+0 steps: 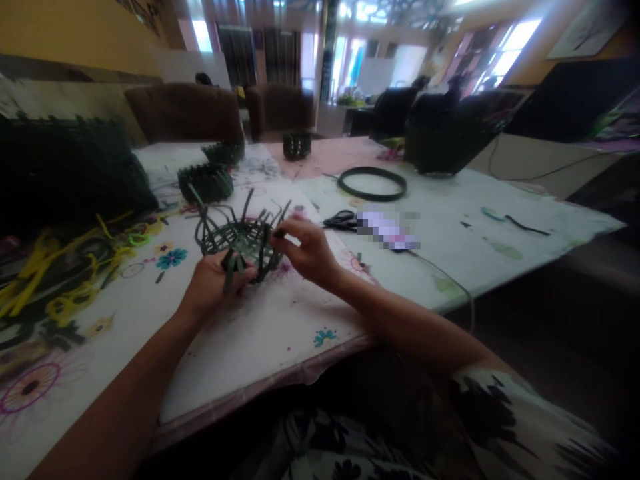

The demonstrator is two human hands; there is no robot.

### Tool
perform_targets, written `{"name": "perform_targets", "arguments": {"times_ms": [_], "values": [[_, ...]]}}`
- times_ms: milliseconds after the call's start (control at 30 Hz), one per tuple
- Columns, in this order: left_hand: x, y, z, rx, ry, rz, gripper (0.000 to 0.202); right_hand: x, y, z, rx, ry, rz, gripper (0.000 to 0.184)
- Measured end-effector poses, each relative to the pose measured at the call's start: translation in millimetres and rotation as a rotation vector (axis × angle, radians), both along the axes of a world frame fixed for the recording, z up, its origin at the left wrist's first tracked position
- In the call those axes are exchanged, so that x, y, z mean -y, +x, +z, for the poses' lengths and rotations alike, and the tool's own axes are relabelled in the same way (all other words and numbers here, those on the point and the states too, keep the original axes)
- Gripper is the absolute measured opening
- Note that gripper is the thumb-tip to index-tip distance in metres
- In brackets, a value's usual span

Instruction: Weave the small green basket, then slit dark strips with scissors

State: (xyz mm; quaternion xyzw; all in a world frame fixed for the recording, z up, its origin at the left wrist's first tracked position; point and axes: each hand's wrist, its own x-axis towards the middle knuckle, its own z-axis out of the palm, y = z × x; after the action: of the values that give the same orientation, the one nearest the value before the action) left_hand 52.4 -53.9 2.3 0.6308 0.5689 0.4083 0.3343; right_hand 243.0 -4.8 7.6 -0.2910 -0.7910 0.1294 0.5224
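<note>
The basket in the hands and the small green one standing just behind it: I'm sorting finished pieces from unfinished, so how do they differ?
The basket in the hands has loose strips sticking up; the basket behind it has a closed rim. The first is gripped by the left hand and right hand; the second stands upright on the table, untouched. Both are small, dark green and woven.

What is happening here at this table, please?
A person seated at the table is working on a half-woven green basket. The left hand holds it from below, and the right hand pinches one of the strips at its rim. Loose strip ends stand up all around it. Scissors, a dark ring, a small woven basket and a heap of yellow strips lie nearby on the flowered cloth.
</note>
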Motion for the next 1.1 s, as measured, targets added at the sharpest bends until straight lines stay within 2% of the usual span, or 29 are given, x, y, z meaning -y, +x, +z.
{"name": "perform_targets", "arguments": {"times_ms": [133,267,367,433,500,667,867,1100], "values": [[3,5,7.7,0.032,0.001,0.090,0.021,-1,1,0.8,-0.010,-0.036,-0.021,0.023],[3,7,7.8,0.127,0.024,0.177,0.020,2,1,0.0,-0.101,-0.082,-0.022,0.018],[2,7,5.3,0.189,0.029,0.180,0.020,4,0,-0.4,-0.156,-0.112,-0.055,0.017],[2,7,4.0,0.201,0.023,0.180,0.019,5,0,0.0,-0.139,-0.075,-0.059,0.017],[3,9,3.9,0.218,0.014,0.193,0.019,5,0,1.0,-0.135,-0.045,-0.032,0.016],[4,14,5.8,0.279,0.003,0.213,0.020,5,2,3.2,-0.222,-0.100,0.025,0.019],[2,11,1.9,0.308,-0.030,0.268,0.024,6,3,2.4,-0.122,0.044,0.092,0.016],[1,11,0.3,0.362,-0.028,0.280,0.022,5,3,1.9,-0.143,-0.019,0.138,0.014]]}}
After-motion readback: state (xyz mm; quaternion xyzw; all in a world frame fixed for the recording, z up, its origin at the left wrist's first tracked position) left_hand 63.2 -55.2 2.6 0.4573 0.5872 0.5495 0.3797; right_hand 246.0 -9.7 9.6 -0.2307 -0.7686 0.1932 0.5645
